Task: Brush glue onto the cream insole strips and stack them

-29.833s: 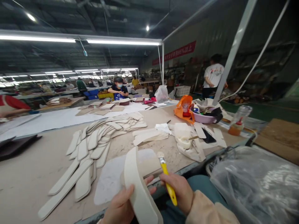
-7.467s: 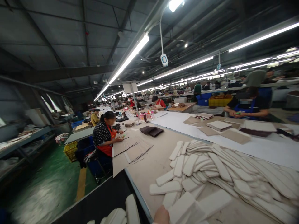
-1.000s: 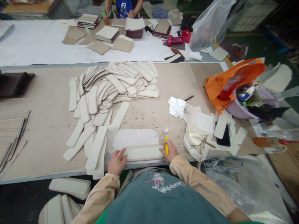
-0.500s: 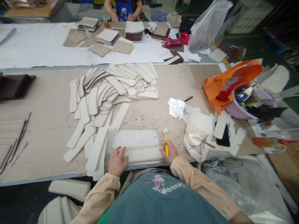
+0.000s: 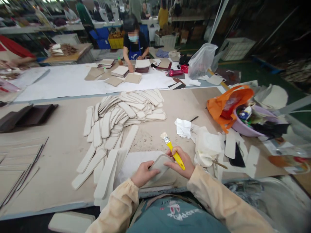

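A pale, round-ended strip (image 5: 160, 165) is lifted at a tilt above the near edge of the table. My left hand (image 5: 145, 174) grips one side of it, thumb on top. At its other side my right hand (image 5: 182, 161) pinches the strip with the thumb, while also holding a yellow-handled paintbrush (image 5: 177, 155), bristles up and to the left. Below the hands lie more pale strips (image 5: 157, 187) on a white sheet (image 5: 131, 161). To the left spreads a large heap of similar strips (image 5: 121, 111).
At right are a white tub (image 5: 208, 142) wrapped in cloth with a stick, a phone (image 5: 236, 157), a crumpled tissue (image 5: 183, 127) and a purple basin (image 5: 247, 126) with an orange bag (image 5: 228, 105). Dark folded pieces (image 5: 36, 115) lie left. A co-worker (image 5: 134, 45) sits across.
My hands have raised a strip off the table and tilted it; the paintbrush now leans left. The head view has tipped up, showing more of the room.
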